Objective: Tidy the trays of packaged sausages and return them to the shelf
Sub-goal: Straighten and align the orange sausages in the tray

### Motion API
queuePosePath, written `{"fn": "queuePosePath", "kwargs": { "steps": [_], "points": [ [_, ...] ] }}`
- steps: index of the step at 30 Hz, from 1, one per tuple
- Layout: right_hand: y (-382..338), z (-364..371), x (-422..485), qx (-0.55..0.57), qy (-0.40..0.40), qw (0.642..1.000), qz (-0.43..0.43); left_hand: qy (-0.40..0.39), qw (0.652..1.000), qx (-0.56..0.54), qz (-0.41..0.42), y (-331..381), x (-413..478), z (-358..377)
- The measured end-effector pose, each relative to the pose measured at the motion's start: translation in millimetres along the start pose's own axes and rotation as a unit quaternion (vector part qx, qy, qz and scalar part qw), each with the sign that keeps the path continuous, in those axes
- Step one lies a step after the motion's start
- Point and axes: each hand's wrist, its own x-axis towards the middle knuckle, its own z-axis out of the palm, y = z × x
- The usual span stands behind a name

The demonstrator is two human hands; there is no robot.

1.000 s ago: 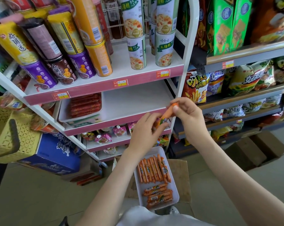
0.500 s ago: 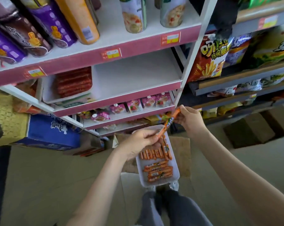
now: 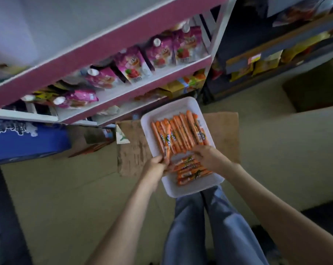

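Note:
A white foam tray (image 3: 173,107) rests on a piece of cardboard on the floor, below the pink-edged shelf (image 3: 108,44). Several orange packaged sausages (image 3: 182,131) lie side by side in its far half, and a smaller pile of sausages (image 3: 190,170) lies crosswise in its near half. My left hand (image 3: 155,166) pinches the near end of one orange sausage (image 3: 167,144) at the left of the row. My right hand (image 3: 207,156) reaches down with curled fingers onto the near ends of the row, touching the sausages.
Pink pouches (image 3: 131,64) fill the lower shelf. A blue box (image 3: 26,138) stands on the floor at left. Brown cardboard (image 3: 133,150) lies under the tray. A dark rack with yellow snack bags (image 3: 265,64) stands at right. My jeans-clad legs (image 3: 209,226) are just below the tray.
Both hands have come down from in front of the shelf to the tray. The sausage held between them is now laid at the left of the row, and my right hand has let go of it.

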Motion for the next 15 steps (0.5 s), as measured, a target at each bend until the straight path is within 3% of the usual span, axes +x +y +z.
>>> {"fn": "queuePosePath", "kwargs": {
  "steps": [3,6,9,12,15],
  "points": [
    [18,50,19,-0.103,-0.015,0.994,-0.017,0.035,0.999,-0.031,-0.009,-15,36,12],
    [30,82,29,-0.214,0.020,0.977,-0.001,0.057,0.997,-0.051,-0.009,-17,63,27],
    [42,99,41,-0.249,0.126,0.960,-0.014,0.083,0.997,0.000,-0.009,-22,91,35],
    [42,100,48,-0.286,0.194,0.938,-0.041,0.114,0.979,0.168,0.006,-25,108,37],
    [40,93,45,-0.268,0.213,0.938,-0.056,0.168,0.914,0.361,0.084,-25,102,38]
  ]
}}
